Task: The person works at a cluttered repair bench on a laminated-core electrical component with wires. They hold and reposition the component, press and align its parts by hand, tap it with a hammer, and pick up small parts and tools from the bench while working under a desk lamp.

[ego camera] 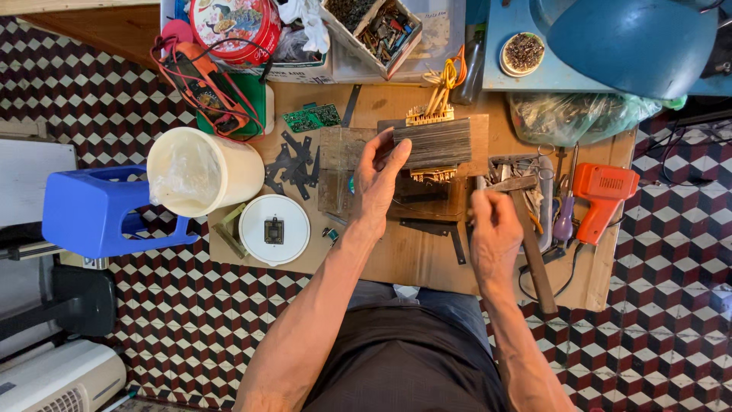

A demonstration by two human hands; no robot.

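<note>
My left hand (375, 179) grips the left end of a transformer core (441, 145), a dark stack of thin metal plates; my thumb lies across its near face and my fingers curl behind it. The core is held just above a wooden block (427, 200) in the middle of the low wooden table (415, 263), with copper-coloured winding ends and yellow wires (442, 84) sticking out past its far side. My right hand (494, 229) is closed around the handle of a hammer (528, 229). The metal head sits just right of the core, near but not touching, and the wooden handle runs back toward me past the table edge.

Right of the hammer is a tray of hand tools (543, 172), then an orange glue gun (602, 191). To the left lie loose black metal plates (293, 164), a small green circuit board (313, 117), a white bucket (202, 172) and a round white lid (273, 229). A blue plastic stool (99, 210) stands on the chequered floor beyond the bucket. At the far edge are a red round tin (235, 27) and an orange meter with leads (202, 84)
</note>
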